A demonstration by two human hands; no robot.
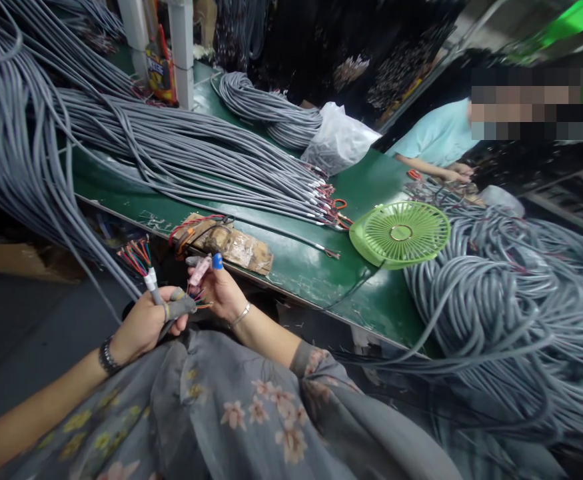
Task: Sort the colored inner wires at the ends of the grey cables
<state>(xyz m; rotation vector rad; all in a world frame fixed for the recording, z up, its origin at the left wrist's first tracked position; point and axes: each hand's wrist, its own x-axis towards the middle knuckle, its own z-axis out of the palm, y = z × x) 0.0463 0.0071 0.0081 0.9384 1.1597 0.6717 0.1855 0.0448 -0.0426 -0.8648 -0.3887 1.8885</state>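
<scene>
Low in front of my body, my left hand (144,323) is closed around a grey cable (154,293). Its white-sleeved end spreads into several coloured wires (136,255) above the fist. Grey wrapping covers my left thumb, and a few thin coloured wires (200,300) stick out beyond it. My right hand (224,293) is at those wires with bent fingers; a blue cover sits on one fingertip and a pinkish wrap on another. What exactly lies between the right fingertips is partly hidden.
Long grey cables (196,147) lie across the green table (366,300), with a taped wooden block (236,247) at its near edge. A green fan (401,230) stands beside a big cable heap (511,313). Behind are a plastic bag (341,137) and a person in a light blue top (436,133).
</scene>
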